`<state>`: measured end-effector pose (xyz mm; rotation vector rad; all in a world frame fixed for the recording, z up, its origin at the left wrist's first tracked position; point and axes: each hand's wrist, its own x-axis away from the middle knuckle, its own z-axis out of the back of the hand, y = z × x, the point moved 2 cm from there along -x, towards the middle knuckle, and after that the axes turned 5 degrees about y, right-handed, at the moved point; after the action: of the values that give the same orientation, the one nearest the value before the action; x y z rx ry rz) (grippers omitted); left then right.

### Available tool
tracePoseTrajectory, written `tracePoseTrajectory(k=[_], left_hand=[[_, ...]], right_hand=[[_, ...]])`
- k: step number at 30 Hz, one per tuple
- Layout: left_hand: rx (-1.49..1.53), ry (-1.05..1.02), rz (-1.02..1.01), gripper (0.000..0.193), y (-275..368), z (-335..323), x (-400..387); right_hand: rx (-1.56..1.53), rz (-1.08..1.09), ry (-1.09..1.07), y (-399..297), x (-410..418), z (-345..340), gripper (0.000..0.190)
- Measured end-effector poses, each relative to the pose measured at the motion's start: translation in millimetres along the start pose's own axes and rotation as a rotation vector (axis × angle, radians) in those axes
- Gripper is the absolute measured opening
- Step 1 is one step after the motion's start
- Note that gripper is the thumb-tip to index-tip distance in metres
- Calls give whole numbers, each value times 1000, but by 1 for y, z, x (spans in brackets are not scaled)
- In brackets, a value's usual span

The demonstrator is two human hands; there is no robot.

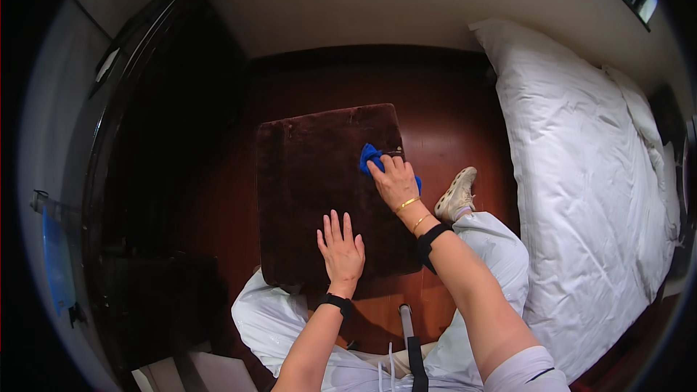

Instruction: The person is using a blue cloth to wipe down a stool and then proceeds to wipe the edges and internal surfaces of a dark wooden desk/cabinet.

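Observation:
A square stool or ottoman with a dark brown plush cover (pixel 310 174) stands between my knees. My right hand (pixel 396 182) grips a bunched blue cloth (pixel 371 158) against its top, near the right edge. Part of the cloth sticks out on the far side of that hand, past the edge. My left hand (pixel 343 256) lies flat on the cover near the front, fingers spread and pointing away from me, holding nothing. A small pale mark (pixel 399 148) shows at the cover's right edge, just beyond the cloth.
Red-brown wooden flooring (pixel 452 130) surrounds the stool. To the right is a bed with white bedding (pixel 572 174). Dark glossy furniture (pixel 163 92) lines the left side. My shoe (pixel 458 193) rests right of the stool, and a grey pole (pixel 406 321) stands between my legs.

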<state>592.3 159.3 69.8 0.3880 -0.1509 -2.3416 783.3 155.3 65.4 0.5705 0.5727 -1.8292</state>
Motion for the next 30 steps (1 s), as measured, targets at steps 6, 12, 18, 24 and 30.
tracePoseTrajectory(k=[6,12,18,24,30], left_hand=[[12,5,24,54,2,0,-3],[-2,31,25,54,-2,-6,-1],[16,64,19,51,-2,-5,-2],[23,55,17,51,-3,-3,0],[24,20,21,52,0,0,-2]], right_hand=[[129,-160,13,19,-47,-34,24],[29,-187,-104,-10,-11,-3,24],[-152,-84,-181,-58,68,74,37],[-197,25,-193,-65,88,86,37],[-168,102,-22,-37,16,23,31]])
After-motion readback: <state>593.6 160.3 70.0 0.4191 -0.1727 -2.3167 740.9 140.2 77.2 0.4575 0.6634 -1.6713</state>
